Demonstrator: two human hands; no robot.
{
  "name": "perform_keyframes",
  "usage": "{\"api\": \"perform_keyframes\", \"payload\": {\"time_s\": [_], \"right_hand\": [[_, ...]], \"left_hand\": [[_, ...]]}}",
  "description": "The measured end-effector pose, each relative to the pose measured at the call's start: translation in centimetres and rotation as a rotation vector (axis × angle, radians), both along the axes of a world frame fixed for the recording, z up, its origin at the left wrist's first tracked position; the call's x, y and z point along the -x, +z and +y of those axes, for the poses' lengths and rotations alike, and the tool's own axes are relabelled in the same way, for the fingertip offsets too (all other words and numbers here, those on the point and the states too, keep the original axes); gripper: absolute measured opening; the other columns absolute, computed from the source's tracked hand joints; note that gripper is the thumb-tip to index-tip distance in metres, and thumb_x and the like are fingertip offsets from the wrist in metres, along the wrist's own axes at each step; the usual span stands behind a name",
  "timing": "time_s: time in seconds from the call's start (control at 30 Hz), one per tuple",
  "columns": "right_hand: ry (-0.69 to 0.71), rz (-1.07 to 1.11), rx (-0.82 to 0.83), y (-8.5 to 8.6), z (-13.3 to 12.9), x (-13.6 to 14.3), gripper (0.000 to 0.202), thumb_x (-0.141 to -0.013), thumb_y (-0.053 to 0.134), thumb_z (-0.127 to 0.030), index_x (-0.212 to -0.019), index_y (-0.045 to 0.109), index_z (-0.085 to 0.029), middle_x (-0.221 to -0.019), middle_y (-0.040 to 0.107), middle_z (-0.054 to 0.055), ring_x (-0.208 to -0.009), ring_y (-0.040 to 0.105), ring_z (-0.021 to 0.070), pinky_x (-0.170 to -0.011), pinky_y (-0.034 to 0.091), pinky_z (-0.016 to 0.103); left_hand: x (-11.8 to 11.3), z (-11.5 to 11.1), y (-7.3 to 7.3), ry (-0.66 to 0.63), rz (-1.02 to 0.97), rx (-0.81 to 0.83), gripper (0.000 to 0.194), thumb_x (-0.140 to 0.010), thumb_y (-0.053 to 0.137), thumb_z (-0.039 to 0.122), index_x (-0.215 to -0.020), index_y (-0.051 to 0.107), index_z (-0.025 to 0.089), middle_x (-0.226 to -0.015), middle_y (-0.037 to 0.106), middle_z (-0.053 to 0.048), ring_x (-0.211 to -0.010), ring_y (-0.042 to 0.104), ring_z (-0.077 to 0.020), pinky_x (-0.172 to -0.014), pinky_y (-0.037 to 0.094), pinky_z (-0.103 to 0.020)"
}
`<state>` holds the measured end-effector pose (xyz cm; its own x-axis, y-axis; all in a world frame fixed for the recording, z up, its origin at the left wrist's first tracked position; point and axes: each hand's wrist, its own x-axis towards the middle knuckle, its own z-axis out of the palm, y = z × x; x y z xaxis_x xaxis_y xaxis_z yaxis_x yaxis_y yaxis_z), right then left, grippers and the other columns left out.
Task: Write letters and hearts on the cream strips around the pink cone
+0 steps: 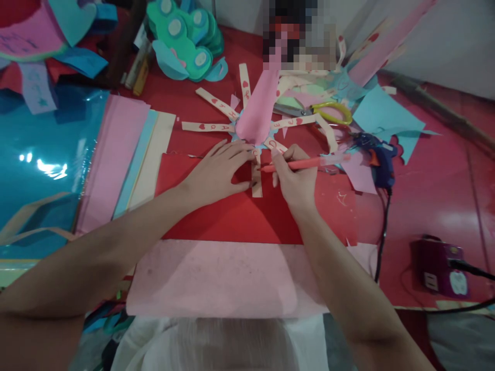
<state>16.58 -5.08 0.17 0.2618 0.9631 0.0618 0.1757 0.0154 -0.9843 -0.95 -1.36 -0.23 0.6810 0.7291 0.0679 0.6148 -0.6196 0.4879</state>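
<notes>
My right hand (296, 178) grips a red pen (297, 164), its tip close to a cream paper strip (257, 188). That strip points toward me from the base of a pink paper cone (255, 116). My left hand (222, 170) lies with its fingers apart, fingertips at the strip and the cone's base. Other cream strips (220, 104) spread out from the cone like rays, with red letters and hearts on them. Beneath my hands is a red sheet (232, 221), which overlaps a pale pink sheet (224, 278).
Yellow-handled scissors (332, 112) and a blue glue gun (382, 159) lie to the right, near blue paper (390, 121). A purple power adapter (443, 268) sits at the right edge. Coloured sheets (116, 154) are stacked left. Green foam shapes (187, 38) stand behind.
</notes>
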Motion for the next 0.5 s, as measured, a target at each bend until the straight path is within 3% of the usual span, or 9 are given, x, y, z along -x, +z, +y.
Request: {"api": "perform_keyframes", "payload": {"time_s": [0.5], "right_hand": [[0.054, -0.071, 0.003, -0.68, 0.14, -0.24, 0.035, -0.085, 0.058, -0.027, -0.057, 0.038, -0.022, -0.037, 0.044, -0.012, -0.034, 0.039, 0.0042, -0.044, 0.035, 0.023]], "left_hand": [[-0.14, -0.17, 0.49, 0.007, 0.003, 0.034, 0.045, -0.082, 0.065, 0.028, -0.125, 0.053, 0.02, -0.143, 0.051, -0.009, -0.137, 0.042, -0.0257, -0.116, 0.03, -0.047]]}}
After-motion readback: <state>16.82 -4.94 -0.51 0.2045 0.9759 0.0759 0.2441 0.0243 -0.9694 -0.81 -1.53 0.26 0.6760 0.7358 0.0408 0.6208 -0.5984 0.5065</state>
